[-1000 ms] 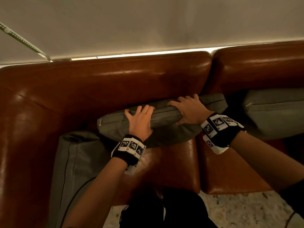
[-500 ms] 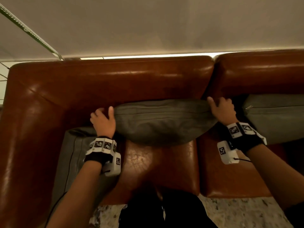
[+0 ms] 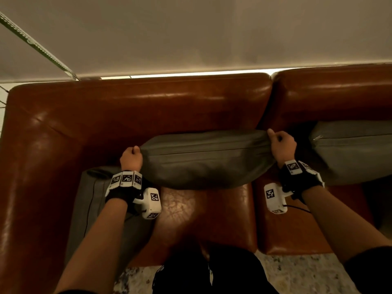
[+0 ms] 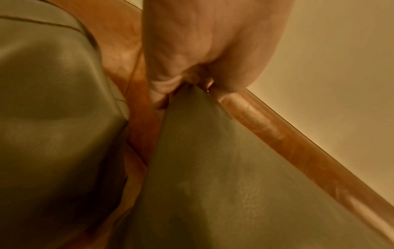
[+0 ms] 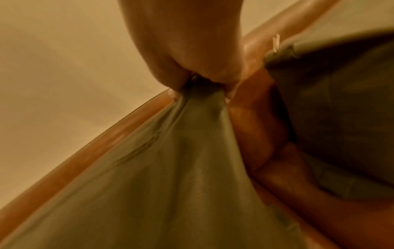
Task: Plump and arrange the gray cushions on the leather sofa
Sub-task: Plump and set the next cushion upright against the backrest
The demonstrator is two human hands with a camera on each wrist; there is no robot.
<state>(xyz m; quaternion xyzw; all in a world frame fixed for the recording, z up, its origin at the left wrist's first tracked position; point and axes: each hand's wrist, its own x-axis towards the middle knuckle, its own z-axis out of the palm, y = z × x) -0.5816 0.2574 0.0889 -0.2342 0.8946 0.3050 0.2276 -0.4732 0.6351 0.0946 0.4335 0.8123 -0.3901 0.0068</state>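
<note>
A gray cushion [image 3: 203, 158] stands against the backrest of the brown leather sofa [image 3: 148, 107], stretched between my hands. My left hand [image 3: 131, 154] grips its top left corner with curled fingers; the left wrist view shows the cushion corner [image 4: 192, 94] pinched in the left hand [image 4: 181, 79]. My right hand [image 3: 280, 143] grips the top right corner; in the right wrist view the gray cushion [image 5: 192, 151] fabric is bunched into the right hand [image 5: 200, 84]. A second gray cushion [image 3: 352, 151] leans at the right. A third gray cushion [image 3: 93, 209] lies by the left armrest.
The sofa's left armrest [image 3: 31, 177] and seat [image 3: 203, 219] are bare leather. A pale wall [image 3: 212, 32] rises behind the backrest. Speckled floor [image 3: 297, 272] shows in front of the sofa, with my dark-clothed legs [image 3: 201, 270] at the seat edge.
Both hands slid from the cushion's top edge out to its two upper corners and closed on them. The cushion now stands straighter and is pulled taut.
</note>
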